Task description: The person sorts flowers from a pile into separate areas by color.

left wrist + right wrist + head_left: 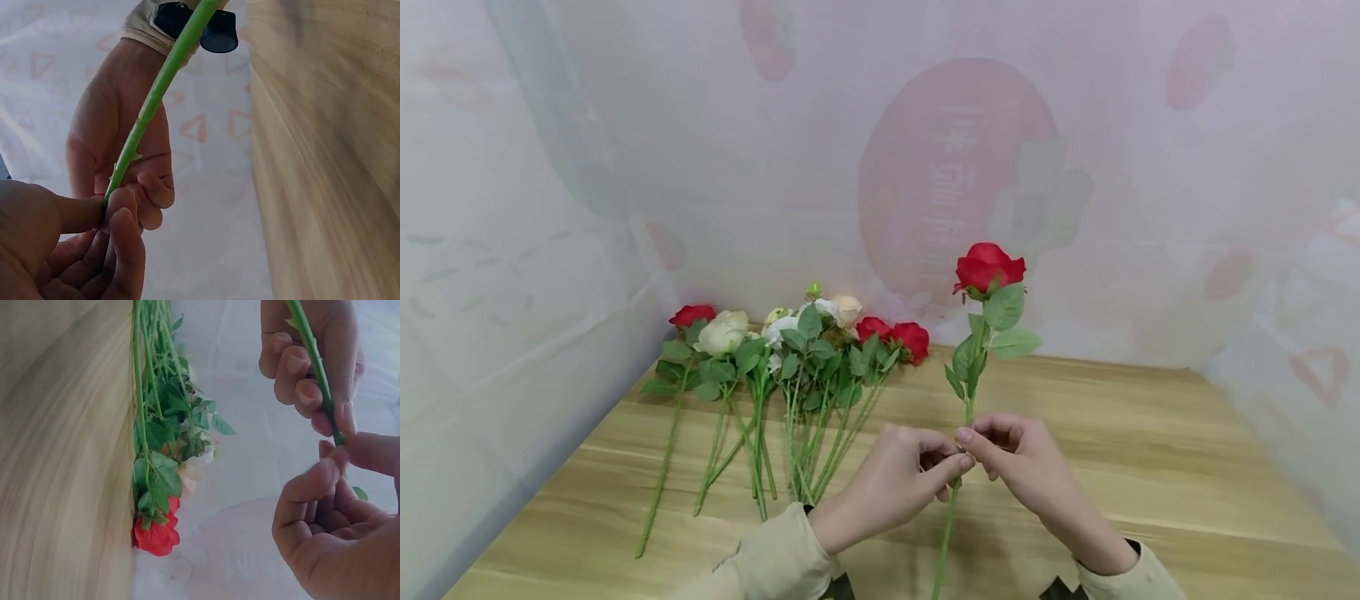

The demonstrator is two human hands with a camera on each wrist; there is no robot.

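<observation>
Fingers of both my hands pinch one thin stem: my left hand (891,477) holds it between thumb and forefinger, and my right hand (1028,468) does the same just above. Whether the fingertips touch each other, I cannot tell exactly. This stem (945,533) belongs to a red rose (989,273), which I hold raised over the tabletop (1150,467), its bloom above my hands and leaning a little to the right. I suppose fingertips suit it because the stem is narrow and carries small thorns (137,156), and two pinches so close make it steady.

To the left of this rose lie the other flowers: two red roses (912,342) nearest to it, then a peach rose (847,310), white flowers (778,332), a cream rose (722,333) and, farthest, another red rose (692,317). Their long stems (660,475) point toward me, probably so that the blooms stay away from my arms.

Some parts are hidden. My fingers cover the pinched piece of the stem, and its lower end is cut off in the head view. The left wrist view does not show the bloom. The white flowers overlap, so I cannot count them.
</observation>
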